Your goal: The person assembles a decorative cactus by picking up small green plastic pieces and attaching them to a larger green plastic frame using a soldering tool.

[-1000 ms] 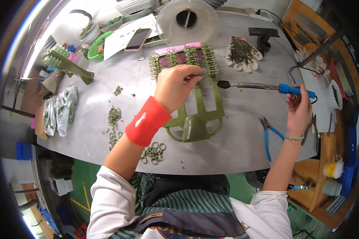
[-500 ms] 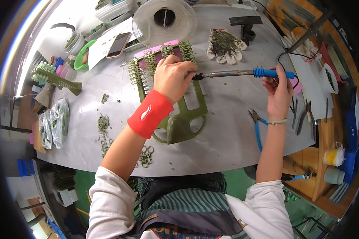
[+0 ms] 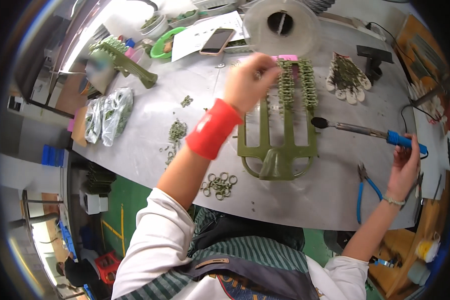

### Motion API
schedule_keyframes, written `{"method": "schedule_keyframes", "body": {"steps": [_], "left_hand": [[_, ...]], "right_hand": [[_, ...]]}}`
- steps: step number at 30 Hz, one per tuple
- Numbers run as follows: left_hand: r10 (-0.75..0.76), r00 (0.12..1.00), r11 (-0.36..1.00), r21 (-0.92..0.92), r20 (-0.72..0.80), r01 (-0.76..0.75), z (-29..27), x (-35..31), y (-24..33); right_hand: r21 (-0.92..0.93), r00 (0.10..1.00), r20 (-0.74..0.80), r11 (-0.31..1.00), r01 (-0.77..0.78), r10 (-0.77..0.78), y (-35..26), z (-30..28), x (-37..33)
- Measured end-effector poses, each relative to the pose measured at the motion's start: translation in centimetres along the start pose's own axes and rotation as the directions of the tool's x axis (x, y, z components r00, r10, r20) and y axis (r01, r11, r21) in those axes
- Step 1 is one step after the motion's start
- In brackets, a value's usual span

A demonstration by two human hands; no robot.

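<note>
My right hand [image 3: 404,170] is closed round the blue handle of a soldering iron [image 3: 355,129]. The iron's dark, blackened tip points left, a little to the right of an olive-green pronged frame [image 3: 277,150]. Rows of small green rings [image 3: 309,82] line the far part of that frame. My left hand [image 3: 250,82], with a red wristband [image 3: 215,129] on the wrist, hovers over the frame's far left part. Motion smears its fingers, which are curled, and I cannot make out whether anything is between them. Part of the frame is hidden behind this hand.
Loose green rings [image 3: 220,186] lie near the table's front edge, with a smaller heap [image 3: 177,131] farther left. Blue-handled pliers [image 3: 367,187] rest at right. A stained glove [image 3: 347,77], a phone [image 3: 217,41], a clear round tub [image 3: 305,30] and plastic bags [image 3: 116,115] surround the frame.
The iron's tip has come away from the left hand and the frame, and the iron now tilts down to the right. My left hand has moved toward the frame's left side. The view has shifted.
</note>
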State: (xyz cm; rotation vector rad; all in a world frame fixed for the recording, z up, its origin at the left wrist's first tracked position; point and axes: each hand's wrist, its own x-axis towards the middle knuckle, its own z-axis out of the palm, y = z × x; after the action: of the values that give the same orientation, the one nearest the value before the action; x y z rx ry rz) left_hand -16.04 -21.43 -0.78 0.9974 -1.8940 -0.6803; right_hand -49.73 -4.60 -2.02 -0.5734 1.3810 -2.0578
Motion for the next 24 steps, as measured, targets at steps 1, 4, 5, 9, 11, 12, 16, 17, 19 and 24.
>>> {"method": "schedule_keyframes", "body": {"steps": [1,4,5,9,11,12,16,17,19,24], "left_hand": [[-0.022,0.997,1.0,-0.008,-0.076,0.022,-3.1,-0.1,-2.8],[-0.213,0.957,0.833,0.475,-0.198,0.284,-12.2,-2.1,-10.2],[-0.3,0.926,0.727,0.574,-0.227,0.376,-15.3,-3.7,-13.2],[-0.631,0.735,0.533,0.55,-0.248,0.643,-18.1,-7.6,-17.6],[-0.628,0.74,0.566,0.512,-0.24,0.647,-19.0,-9.1,-19.1],[-0.627,0.734,0.612,0.418,-0.26,0.671,-18.4,-9.3,-19.3],[-0.579,0.744,0.714,0.232,-0.334,0.66,-16.6,-9.4,-18.6],[-0.62,0.696,0.685,0.183,-0.362,0.706,-16.7,-9.9,-17.1],[-0.589,0.737,0.7,0.247,-0.331,0.67,-17.9,-10.4,-16.9],[-0.424,0.871,0.871,0.152,-0.247,0.467,-16.6,-8.0,-12.2]], "right_hand": [[0.007,1.0,0.016,1.0,-0.011,0.01,0.2,0.3,-0.2],[0.007,0.999,0.03,1.0,-0.015,0.015,0.1,0.7,-0.7],[0.012,0.999,0.039,1.0,-0.021,0.021,0.2,1.0,-0.9],[0.002,0.999,0.028,1.0,-0.021,0.021,0.2,0.9,-0.8],[0.002,0.999,0.043,1.0,-0.015,0.015,0.0,1.0,-1.0],[-0.007,0.999,0.035,1.0,-0.005,0.005,-0.3,0.8,-1.0],[-0.033,1.0,0.011,0.999,0.013,-0.013,-1.2,0.4,-1.2],[-0.03,1.0,0.017,1.0,-0.007,0.008,-0.4,0.6,-1.1],[-0.031,1.0,0.014,1.0,-0.001,0.001,-0.5,0.9,-1.4],[-0.024,0.999,0.031,1.0,0.007,-0.007,-1.0,0.6,-1.5]]}}
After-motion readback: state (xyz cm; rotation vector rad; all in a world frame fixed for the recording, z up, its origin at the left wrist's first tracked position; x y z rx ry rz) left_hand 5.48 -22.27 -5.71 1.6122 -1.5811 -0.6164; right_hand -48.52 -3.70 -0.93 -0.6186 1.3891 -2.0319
